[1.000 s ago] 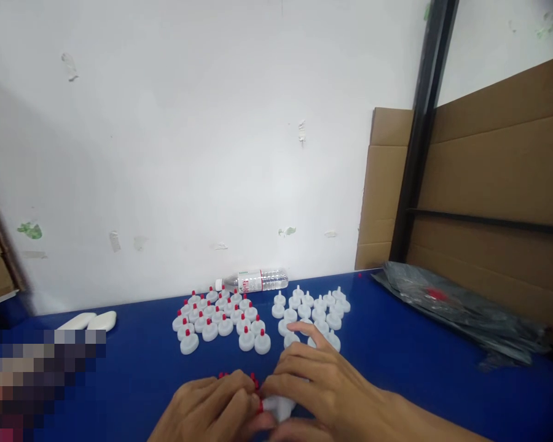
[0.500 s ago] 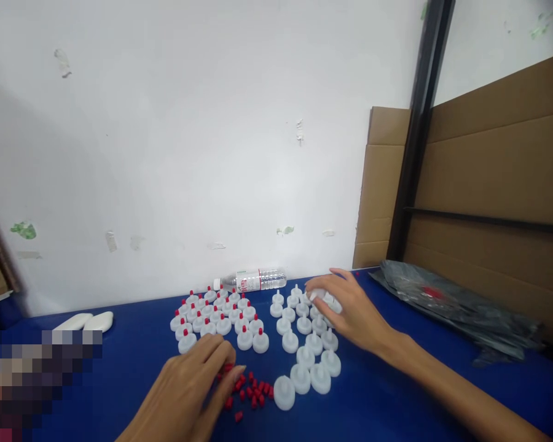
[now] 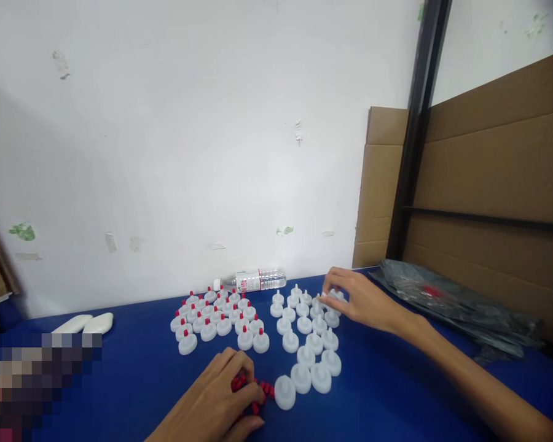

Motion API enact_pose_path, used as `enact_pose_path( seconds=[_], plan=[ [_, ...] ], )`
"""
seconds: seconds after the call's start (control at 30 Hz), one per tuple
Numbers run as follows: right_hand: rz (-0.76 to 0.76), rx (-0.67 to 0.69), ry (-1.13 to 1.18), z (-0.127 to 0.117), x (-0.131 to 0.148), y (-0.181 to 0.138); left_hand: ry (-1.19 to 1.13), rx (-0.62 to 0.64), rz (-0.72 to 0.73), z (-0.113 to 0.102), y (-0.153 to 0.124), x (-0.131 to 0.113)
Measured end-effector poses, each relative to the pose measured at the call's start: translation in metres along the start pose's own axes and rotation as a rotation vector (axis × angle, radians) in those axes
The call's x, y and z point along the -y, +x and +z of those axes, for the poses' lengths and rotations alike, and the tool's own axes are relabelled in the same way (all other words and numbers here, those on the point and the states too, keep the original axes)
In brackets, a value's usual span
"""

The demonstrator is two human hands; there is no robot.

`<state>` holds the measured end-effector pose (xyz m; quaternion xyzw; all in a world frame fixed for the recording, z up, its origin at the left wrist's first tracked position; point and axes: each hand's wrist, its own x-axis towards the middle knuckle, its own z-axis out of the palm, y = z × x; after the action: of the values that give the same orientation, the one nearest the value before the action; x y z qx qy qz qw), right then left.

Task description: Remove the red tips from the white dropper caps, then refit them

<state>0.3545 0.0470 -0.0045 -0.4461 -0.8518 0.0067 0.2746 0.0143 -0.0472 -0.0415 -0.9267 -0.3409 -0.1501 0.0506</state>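
My left hand [image 3: 216,393] is over a pile of small red tips [image 3: 267,389], its fingers curved down among them and the thumb apart from the index finger. Part of the pile is hidden beneath it. At the back right, my right hand [image 3: 350,298] has thumb and fingers pinched at a white nozzle cap [image 3: 340,296], which the fingers partly cover. Several more white nozzle caps [image 3: 305,356] without tips stand upright below and left of that hand. Left of these, a group of white nozzle caps bearing red tips [image 3: 207,331] stands upright.
A clear bottle [image 3: 260,280] lies against the wall behind the caps. Two white oval objects [image 3: 98,323] rest at the left. A dark plastic bag [image 3: 461,307] lies at the right, below cardboard [image 3: 493,153] and a black post [image 3: 415,135].
My left hand has moved right and nearer me, over the red tips. My right hand has shifted slightly right, uncovering some white nozzle caps.
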Motion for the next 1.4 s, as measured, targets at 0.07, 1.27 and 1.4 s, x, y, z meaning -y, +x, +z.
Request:
enact_pose_path(
  seconds=[0.07, 1.27, 1.4],
  plan=[
    [-0.006, 0.119, 0.030, -0.006, 0.000, -0.002, -0.011, -0.004, 0.001, 0.001, 0.000, 0.001],
    [-0.364, -0.067, 0.005, 0.018, 0.049, -0.010, -0.112, -0.284, -0.319, 0.013, -0.003, 0.041],
    [-0.445, -0.138, 0.057, 0.020, 0.066, -0.016, -0.130, -0.444, -0.184, -0.002, -0.002, 0.021]
  ],
)
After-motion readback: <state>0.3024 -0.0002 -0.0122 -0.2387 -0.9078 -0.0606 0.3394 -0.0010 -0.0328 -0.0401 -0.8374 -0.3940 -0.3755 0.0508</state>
